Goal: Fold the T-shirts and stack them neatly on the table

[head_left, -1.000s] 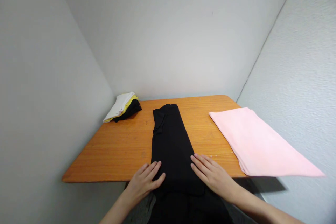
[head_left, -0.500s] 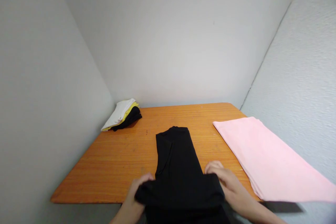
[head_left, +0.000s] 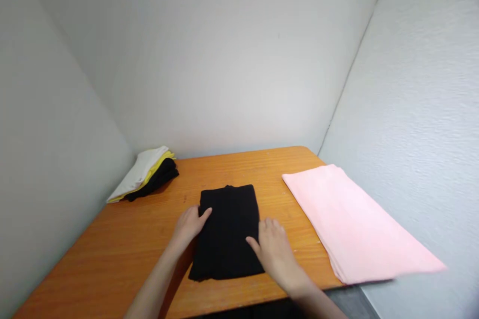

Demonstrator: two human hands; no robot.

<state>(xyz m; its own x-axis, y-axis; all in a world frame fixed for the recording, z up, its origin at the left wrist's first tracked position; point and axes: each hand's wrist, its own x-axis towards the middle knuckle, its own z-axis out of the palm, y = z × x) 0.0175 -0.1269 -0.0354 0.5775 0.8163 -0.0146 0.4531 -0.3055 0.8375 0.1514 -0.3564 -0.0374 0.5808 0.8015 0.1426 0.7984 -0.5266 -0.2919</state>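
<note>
A black shirt, folded into a rough rectangle, lies flat on the wooden table in front of me. My left hand is at its upper left edge, the thumb over the cloth and the fingers along the side, partly hidden. On the right edge rests my right hand, its thumb spread out over the fabric and its fingers beside the shirt.
A pile of folded clothes, white, yellow and black, sits at the table's back left. Pink cloth lies along the right side, its near corner past the table edge. Walls enclose the back and both sides.
The shirt's near end, held up at the table's front edge before, now lies folded over the far part. Both hands have moved forward. The view has shifted a little to the right.
</note>
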